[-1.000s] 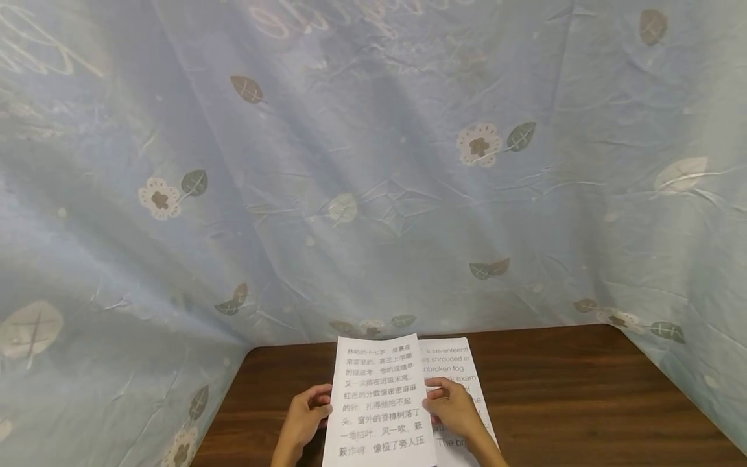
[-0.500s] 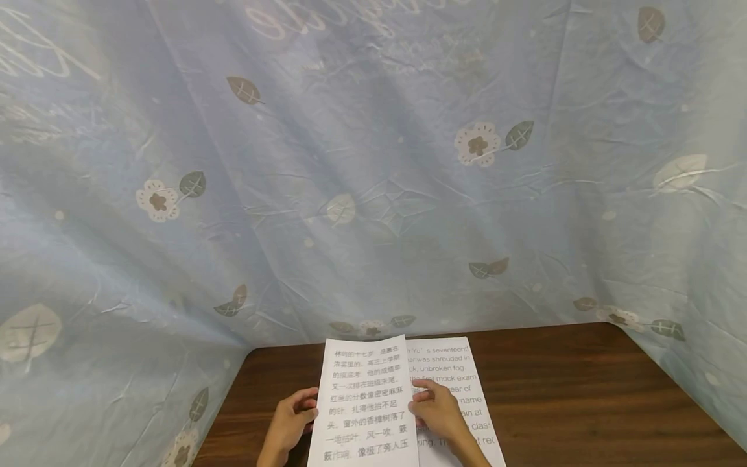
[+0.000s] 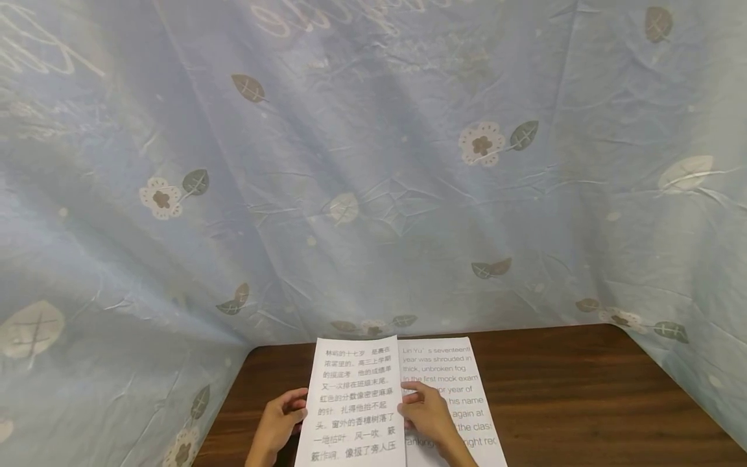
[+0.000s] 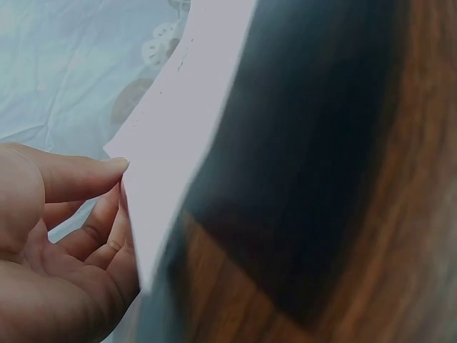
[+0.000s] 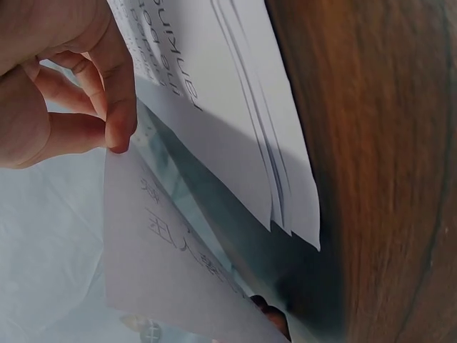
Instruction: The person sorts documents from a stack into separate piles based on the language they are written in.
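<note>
A white sheet of paper (image 3: pixel 353 402) printed with Chinese characters is held up off the table between both hands. My left hand (image 3: pixel 277 421) pinches its left edge; in the left wrist view the thumb (image 4: pixel 86 175) lies on one face with the fingers curled behind. My right hand (image 3: pixel 428 415) pinches the right edge between thumb and fingers. Beside and partly behind it lies a stack of white sheets (image 3: pixel 446 363) with English text, several loose edges showing in the right wrist view. My right hand covers part of that English text in the head view.
The dark wooden table (image 3: pixel 583 395) extends to the right of the papers. A pale blue cloth (image 3: pixel 373 162) with leaves and flowers hangs along the back and sides, meeting the table's far edge. The lifted sheet casts a dark shadow on the wood (image 4: pixel 300 143).
Both hands have carried the Chinese-printed sheet leftward, uncovering more of the English text. The stack at the right has stayed in place, and both hands keep their pinch.
</note>
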The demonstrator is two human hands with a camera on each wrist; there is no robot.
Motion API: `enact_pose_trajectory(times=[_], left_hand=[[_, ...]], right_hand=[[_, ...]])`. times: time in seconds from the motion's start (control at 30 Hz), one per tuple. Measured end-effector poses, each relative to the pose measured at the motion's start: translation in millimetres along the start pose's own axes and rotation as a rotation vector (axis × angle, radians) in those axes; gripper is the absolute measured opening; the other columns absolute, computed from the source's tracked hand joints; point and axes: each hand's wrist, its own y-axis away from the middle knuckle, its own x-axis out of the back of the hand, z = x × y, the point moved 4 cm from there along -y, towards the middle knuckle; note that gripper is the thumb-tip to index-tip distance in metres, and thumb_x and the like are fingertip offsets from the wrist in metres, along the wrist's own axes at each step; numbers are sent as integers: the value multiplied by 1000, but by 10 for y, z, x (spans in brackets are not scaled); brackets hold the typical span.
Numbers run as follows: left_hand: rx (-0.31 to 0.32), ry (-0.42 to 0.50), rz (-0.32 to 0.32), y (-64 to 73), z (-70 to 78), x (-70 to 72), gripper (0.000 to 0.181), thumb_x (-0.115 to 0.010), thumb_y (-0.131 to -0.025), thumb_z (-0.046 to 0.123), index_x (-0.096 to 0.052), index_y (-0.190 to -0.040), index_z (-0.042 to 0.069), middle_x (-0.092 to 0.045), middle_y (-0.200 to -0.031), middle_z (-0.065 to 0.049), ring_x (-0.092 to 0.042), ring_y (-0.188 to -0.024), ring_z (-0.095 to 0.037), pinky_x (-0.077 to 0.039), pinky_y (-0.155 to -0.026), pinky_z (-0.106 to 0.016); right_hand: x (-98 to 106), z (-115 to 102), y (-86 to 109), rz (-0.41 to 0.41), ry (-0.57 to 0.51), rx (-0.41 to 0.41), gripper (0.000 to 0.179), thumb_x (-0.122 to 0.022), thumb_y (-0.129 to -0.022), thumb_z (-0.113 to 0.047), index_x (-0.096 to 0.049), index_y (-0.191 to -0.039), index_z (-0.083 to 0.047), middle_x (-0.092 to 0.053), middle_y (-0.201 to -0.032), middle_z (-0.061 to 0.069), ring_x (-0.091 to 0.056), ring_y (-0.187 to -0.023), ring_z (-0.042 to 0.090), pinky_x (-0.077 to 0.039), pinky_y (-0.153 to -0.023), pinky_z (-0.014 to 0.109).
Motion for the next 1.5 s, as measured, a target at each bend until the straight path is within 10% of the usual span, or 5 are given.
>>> enact_pose_trajectory(times=[1.5], left_hand=[[68, -48, 63, -12, -199, 558, 48, -70, -93, -6, -63, -140, -7, -70, -110, -14, -65, -90, -20, -60, -72, -36]], right_hand=[[-706, -40, -31, 16, -69, 46, 51, -74, -85, 4, -66, -135, 5, -69, -96, 9, -70, -75, 15, -64, -60, 29]])
